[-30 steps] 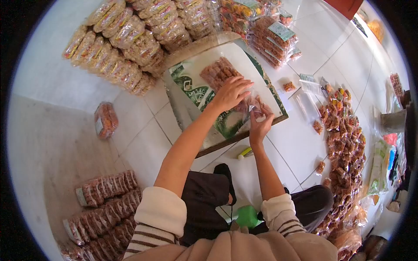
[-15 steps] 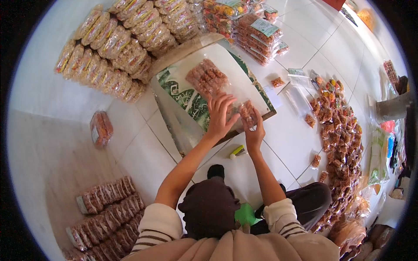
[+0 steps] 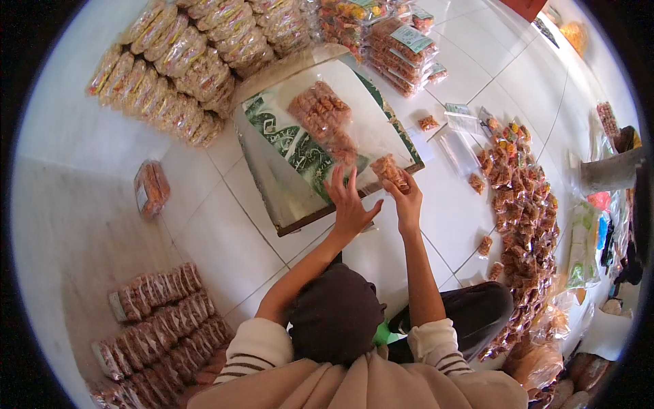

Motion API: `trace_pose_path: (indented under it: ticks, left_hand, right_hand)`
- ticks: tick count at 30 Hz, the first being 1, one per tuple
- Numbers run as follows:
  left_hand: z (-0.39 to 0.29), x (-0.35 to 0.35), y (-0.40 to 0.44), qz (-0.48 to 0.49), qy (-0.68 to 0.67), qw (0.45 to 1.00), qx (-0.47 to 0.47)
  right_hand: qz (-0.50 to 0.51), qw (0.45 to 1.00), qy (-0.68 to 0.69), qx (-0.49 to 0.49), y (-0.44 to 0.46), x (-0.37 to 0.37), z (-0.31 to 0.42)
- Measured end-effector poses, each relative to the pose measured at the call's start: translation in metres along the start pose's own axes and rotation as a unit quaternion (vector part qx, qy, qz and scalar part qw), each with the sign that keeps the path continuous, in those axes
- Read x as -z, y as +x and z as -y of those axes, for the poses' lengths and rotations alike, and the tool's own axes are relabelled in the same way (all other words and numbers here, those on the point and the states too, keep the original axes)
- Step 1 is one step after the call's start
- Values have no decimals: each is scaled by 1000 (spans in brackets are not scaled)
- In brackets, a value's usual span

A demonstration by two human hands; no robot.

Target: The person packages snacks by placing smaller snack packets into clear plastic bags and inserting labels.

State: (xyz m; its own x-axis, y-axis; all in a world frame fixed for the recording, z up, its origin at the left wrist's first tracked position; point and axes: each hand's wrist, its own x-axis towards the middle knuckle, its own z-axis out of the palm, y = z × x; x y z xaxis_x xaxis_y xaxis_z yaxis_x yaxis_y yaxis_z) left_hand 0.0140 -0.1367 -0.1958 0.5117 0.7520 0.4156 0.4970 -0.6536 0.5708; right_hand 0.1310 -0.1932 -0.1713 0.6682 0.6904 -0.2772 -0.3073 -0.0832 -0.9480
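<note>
My left hand (image 3: 351, 210) is open, fingers spread, its fingertips at the near end of a clear plastic bag. Inside that bag (image 3: 319, 109) lie several small packets of brown crunchy snack, one of them (image 3: 340, 146) close to the near end. My right hand (image 3: 407, 201) grips another small snack packet (image 3: 387, 167) between thumb and fingers, just right of the bag. Beneath them is a low box-like stand (image 3: 262, 187) with a white and green printed top.
Stacked noodle-like packs (image 3: 163, 61) stand at the far left. Labelled snack bags (image 3: 402, 58) are piled behind the stand. A long heap of small packets (image 3: 524, 225) covers the floor at right. Rows of filled bags (image 3: 163, 327) lie lower left; a single bag (image 3: 151, 189) lies above them.
My left hand has drawn back from over the bag toward me, uncovering a packet near its end. My right hand still holds its packet. The green stapler on the floor is now mostly hidden.
</note>
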Motion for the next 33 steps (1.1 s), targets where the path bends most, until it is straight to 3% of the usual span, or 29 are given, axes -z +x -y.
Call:
trace_pose_path:
  ticks: [3, 5, 9, 11, 12, 13, 15, 19, 22, 24, 25, 26, 27, 28, 29, 30, 31, 33]
  left_hand:
    - [-7, -3, 17, -4, 0, 1000, -3]
    - [-8, -1, 24, 5, 7, 1000, 0]
    - [-8, 1, 20, 9, -4, 1000, 11]
    - [-3, 3, 17, 12, -8, 1000, 7]
    - [0, 5, 14, 19, -15, 1000, 1]
    - [1, 7, 12, 18, -11, 1000, 2]
    - [1, 11, 8, 53, -8, 999, -11]
    - [4, 13, 1, 72, -7, 997, -27]
    - [9, 12, -4, 87, 9, 995, -45]
    - [13, 13, -6, 109, 4, 993, -46]
    - [15, 14, -7, 109, 5, 993, -44]
    - [17, 16, -7, 123, -4, 991, -45]
    - [15, 21, -5, 137, -14, 989, -47]
    - [13, 27, -4, 137, -15, 989, -47]
    - [11, 33, -3, 151, 21, 987, -53]
    - [8, 40, 1, 165, 58, 983, -59]
    - [8, 41, 7, 163, 57, 983, -59]
    - [14, 40, 28, 40, -21, 997, -56]
  right_hand:
    - [-21, 998, 6, 58, 1, -5, -8]
    - [-42, 991, -74, 106, 2, -8, -11]
    - [-8, 981, -160, 105, 2, -25, 0]
    - [-74, 970, -200, 116, 2, -40, 6]
    - [-83, 964, -157, 196, 9, -43, -7]
    - [-80, 965, -155, 194, 15, -45, -16]
    - [-87, 926, -177, 323, 20, -49, -22]
    - [-83, 907, -231, 342, 20, -55, -17]
    - [-56, 922, -269, 272, 28, -59, -22]
    - [50, 976, -31, 212, 32, -67, -19]
    - [51, 976, -30, 211, 32, -70, -14]
    - [103, 974, 157, 129, 32, -70, -6]
    - [149, 928, 338, 42, 31, -71, 0]
    - [149, 929, 337, 42, 36, -69, -8]
    - [141, 968, 64, 198, 43, -66, -20]
    - [119, 909, -216, 335, 46, -65, -22]
    - [119, 909, -217, 336, 49, -64, -25]
    - [99, 892, -256, 358, 48, -63, -30]
